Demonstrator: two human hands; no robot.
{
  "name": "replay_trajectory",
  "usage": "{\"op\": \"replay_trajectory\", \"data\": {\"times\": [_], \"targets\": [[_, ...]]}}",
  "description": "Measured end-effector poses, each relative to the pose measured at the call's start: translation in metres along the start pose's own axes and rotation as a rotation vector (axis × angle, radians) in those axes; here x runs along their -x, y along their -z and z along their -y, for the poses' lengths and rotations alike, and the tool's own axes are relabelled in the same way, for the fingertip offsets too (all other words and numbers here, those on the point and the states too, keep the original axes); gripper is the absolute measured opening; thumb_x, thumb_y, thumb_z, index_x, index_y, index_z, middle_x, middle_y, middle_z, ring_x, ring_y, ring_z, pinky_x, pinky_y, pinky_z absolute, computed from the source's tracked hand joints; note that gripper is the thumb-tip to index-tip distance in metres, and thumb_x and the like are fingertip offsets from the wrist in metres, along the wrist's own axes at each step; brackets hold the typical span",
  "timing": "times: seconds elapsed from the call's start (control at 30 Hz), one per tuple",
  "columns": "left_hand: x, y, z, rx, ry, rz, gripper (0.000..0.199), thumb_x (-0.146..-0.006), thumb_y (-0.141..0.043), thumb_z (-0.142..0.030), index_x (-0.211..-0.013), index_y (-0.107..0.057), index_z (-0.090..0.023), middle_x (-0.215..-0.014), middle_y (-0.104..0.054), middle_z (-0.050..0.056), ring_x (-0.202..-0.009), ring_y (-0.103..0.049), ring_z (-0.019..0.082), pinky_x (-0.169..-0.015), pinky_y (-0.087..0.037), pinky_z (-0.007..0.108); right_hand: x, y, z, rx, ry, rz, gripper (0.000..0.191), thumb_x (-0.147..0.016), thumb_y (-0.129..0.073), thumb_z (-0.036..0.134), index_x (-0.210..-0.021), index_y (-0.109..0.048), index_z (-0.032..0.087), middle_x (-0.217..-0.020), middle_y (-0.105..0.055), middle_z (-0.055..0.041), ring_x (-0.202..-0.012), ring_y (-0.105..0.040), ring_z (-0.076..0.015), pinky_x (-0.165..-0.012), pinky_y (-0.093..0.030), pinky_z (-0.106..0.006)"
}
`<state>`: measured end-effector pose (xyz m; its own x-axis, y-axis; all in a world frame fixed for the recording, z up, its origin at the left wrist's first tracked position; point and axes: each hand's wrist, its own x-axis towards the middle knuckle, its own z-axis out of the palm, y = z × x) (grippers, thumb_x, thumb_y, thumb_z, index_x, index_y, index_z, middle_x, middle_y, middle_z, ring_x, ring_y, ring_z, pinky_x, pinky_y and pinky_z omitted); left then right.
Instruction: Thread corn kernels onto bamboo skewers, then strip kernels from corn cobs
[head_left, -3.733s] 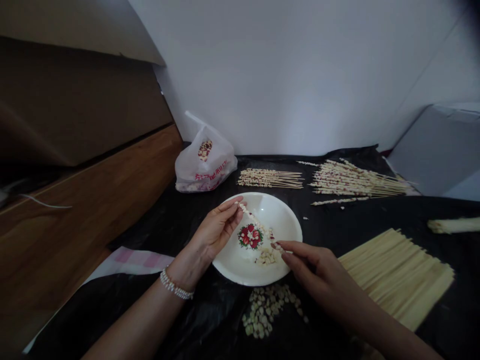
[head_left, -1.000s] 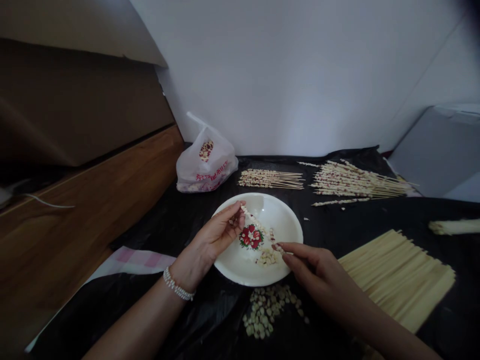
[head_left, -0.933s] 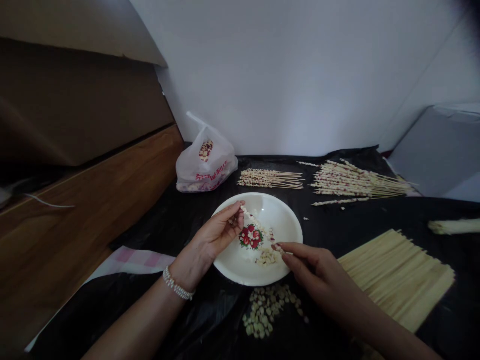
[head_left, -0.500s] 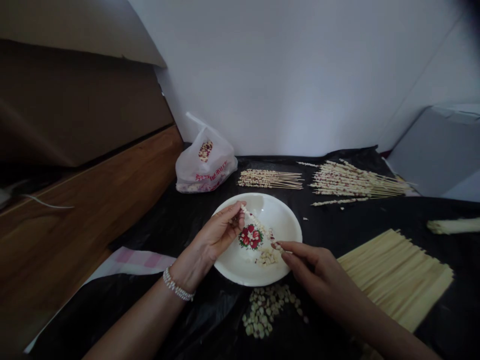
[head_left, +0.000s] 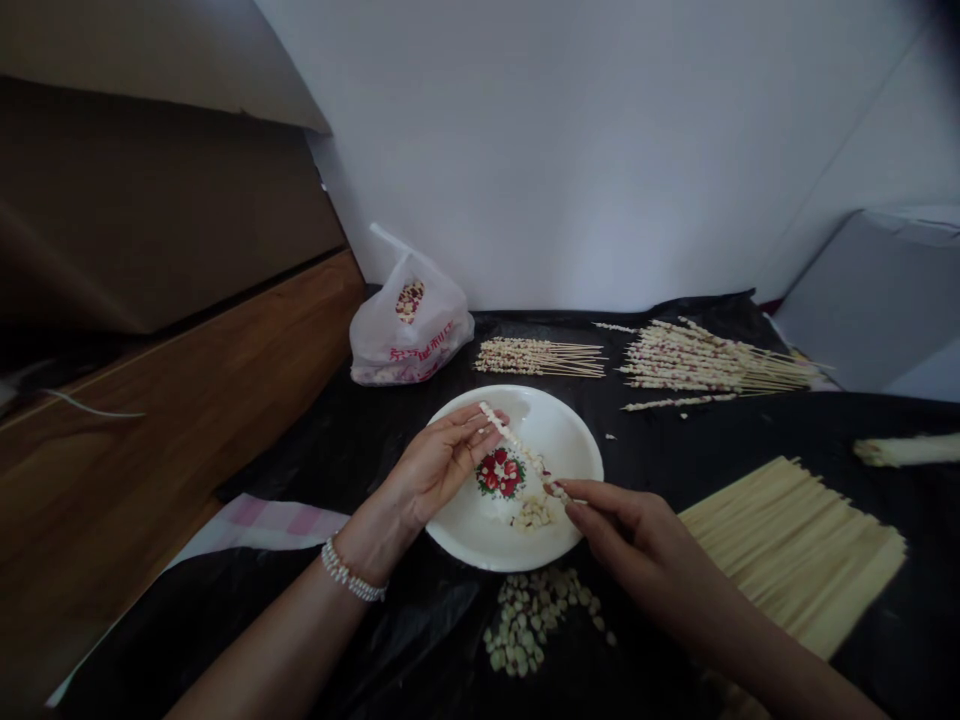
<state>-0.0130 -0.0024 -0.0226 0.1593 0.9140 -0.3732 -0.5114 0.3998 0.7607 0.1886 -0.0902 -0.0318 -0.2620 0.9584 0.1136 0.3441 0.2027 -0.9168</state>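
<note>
A skewer threaded with small pale and reddish pieces [head_left: 517,446] slants over a white bowl [head_left: 577,440] with a red flower print. My right hand [head_left: 626,530] pinches its lower end at the bowl's right edge. At the upper end is my left hand [head_left: 442,460], its fingers loosely curled behind the skewer's tip; a small pale piece shows near its fingers. Whether the fingertips grip anything is hard to make out. Loose pale pieces [head_left: 532,514] lie in the bottom of the bowl.
Round greenish pieces [head_left: 525,620] lie before the bowl on black sheeting [head_left: 405,610]. Bare sticks [head_left: 802,550] are at the right. Behind are a plastic bag [head_left: 409,330], a small row of threaded skewers [head_left: 536,357] and a larger pile [head_left: 690,360]. A wooden panel [head_left: 247,370] borders the left.
My left hand's fingers have spread a little and shifted behind the skewer's upper end, so more of the tip shows. My right hand keeps its hold, almost unmoved.
</note>
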Motion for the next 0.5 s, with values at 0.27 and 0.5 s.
{"op": "replay_trajectory", "data": {"times": [0.27, 0.5], "targets": [[-0.0005, 0.0023, 0.0016, -0.028, 0.002, 0.036, 0.019, -0.094, -0.045, -0.011, -0.094, -0.064, -0.007, -0.107, -0.070, 0.021, -0.092, -0.071, 0.021, -0.075, -0.060, 0.026, -0.0001, 0.0013, 0.0010, 0.008, 0.012, 0.007, 0.035, -0.093, -0.048, 0.037, -0.115, -0.070, 0.023, -0.107, -0.074, -0.0067, -0.092, -0.069, -0.0216, -0.077, -0.054, -0.033], [-0.0052, 0.0068, -0.0005, 0.084, 0.023, -0.009, 0.020, -0.094, -0.051, -0.019, -0.104, -0.065, -0.009, -0.097, -0.072, 0.014, -0.081, -0.070, 0.014, -0.073, -0.058, 0.021, 0.0007, 0.0008, -0.0012, 0.006, 0.007, -0.014, 0.035, -0.093, -0.048, 0.037, -0.116, -0.070, 0.023, -0.106, -0.074, -0.0076, -0.093, -0.069, -0.0230, -0.080, -0.055, -0.037]]}}
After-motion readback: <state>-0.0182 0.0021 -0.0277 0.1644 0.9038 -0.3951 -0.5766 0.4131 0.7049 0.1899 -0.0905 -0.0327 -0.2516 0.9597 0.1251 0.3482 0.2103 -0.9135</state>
